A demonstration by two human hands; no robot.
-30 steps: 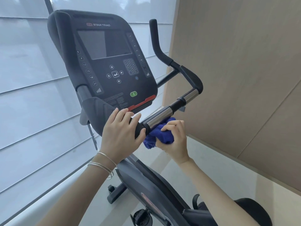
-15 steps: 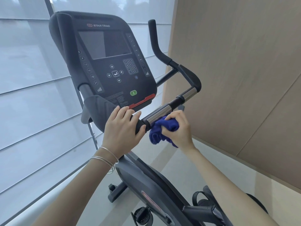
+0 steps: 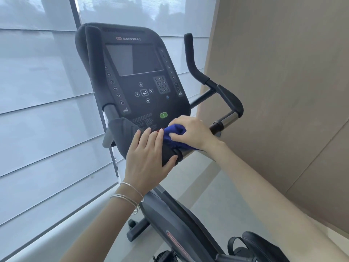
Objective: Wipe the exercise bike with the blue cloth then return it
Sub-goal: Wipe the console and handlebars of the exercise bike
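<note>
right hand (image 3: 194, 133) pressing blue cloth (image 3: 174, 132), console edge (image 3: 151, 121)

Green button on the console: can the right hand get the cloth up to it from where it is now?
Probably yes. The right hand presses the blue cloth at the console's lower edge, just below the green button. Nothing lies between them; the left hand rests lower, to the side.

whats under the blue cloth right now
The blue cloth, bunched in the right hand, sits at the console's lower edge where the handlebar joins. The surface directly beneath is covered, as is most of the red strip.
</note>
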